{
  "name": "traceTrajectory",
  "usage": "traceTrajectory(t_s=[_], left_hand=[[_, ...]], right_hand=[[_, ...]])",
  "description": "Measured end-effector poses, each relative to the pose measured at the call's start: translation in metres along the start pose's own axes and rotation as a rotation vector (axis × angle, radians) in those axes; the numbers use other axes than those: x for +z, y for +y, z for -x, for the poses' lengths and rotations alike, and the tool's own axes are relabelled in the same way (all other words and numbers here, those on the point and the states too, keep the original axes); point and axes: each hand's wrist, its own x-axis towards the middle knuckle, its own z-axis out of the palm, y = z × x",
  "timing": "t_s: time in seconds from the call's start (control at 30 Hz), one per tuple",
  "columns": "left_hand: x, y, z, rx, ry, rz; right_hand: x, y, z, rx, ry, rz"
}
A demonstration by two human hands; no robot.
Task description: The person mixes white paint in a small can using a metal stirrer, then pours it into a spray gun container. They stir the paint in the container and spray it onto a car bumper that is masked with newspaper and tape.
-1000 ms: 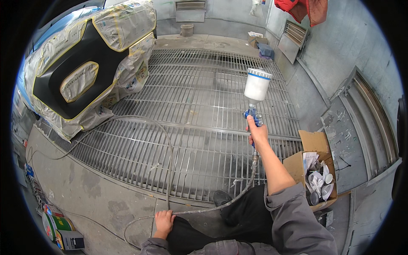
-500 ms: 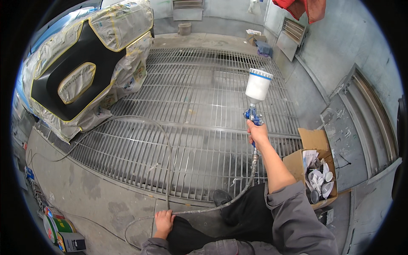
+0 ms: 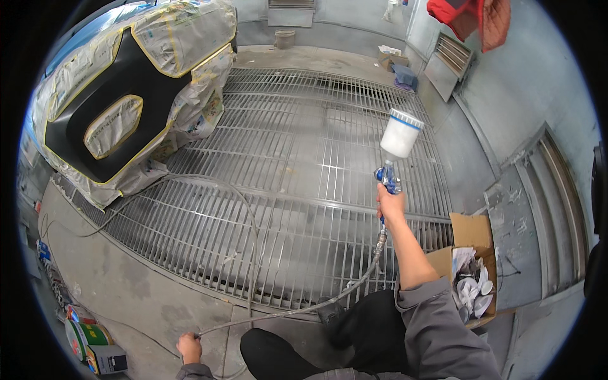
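My right hand [image 3: 390, 204] is wrapped around the handle of a blue and silver spray gun [image 3: 388, 178], held out ahead above the floor grating. On top of the gun sits a white paint cup [image 3: 401, 134] with a blue band and ribbed lid, tilted a little to the right. From the handle's base a grey air hose [image 3: 296, 311] runs down and left past my legs. At lower left my left hand [image 3: 189, 348] is closed on this hose, low beside my knee. Its fingertips are partly hidden.
At left stands a vehicle body with a black panel [image 3: 104, 101] framed by taped masking film [image 3: 183, 38]. More hose lies looped over the metal grating [image 3: 297, 164]. A cardboard box [image 3: 472, 229] of used cups stands at right; cans [image 3: 88, 339] stand at lower left. Red cloth [image 3: 494, 25] hangs upper right.
My left hand has moved left and down from beside my knee, drawing the hose with it. My right hand and the spray gun have shifted slightly right and down in view.
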Motion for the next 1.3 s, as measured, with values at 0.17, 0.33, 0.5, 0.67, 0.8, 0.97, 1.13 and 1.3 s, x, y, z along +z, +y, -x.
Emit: traceTrajectory(t_s=[0.17,0.33,0.5,0.67,0.8,0.97,1.13,1.3], left_hand=[[-0.146,0.002,0.031,-0.120,-0.171,0.043],[-0.283,0.025,0.051,-0.168,-0.202,0.007],[-0.392,0.033,0.062,-0.058,-0.183,0.168],[-0.459,0.027,0.093,-0.044,-0.073,0.471],[-0.531,0.021,0.112,-0.020,0.043,0.421],[-0.584,-0.044,0.136,0.006,0.106,0.390],[-0.624,-0.139,0.126,0.032,0.219,0.362],[-0.680,-0.276,0.068,0.095,0.329,0.342]], right_hand=[[0.016,-0.053,-0.013,0.107,-0.036,-0.098],[0.015,-0.111,-0.024,0.203,0.005,-0.117],[0.004,-0.179,-0.023,0.214,-0.024,-0.038],[0.018,-0.246,-0.001,0.163,0.021,0.041],[0.005,-0.264,0.021,0.179,0.093,0.192],[0.020,-0.344,0.139,0.125,-0.085,0.019],[0.095,-0.424,0.276,0.063,-0.195,0.055],[0.203,-0.500,0.409,-0.058,-0.244,-0.143]])
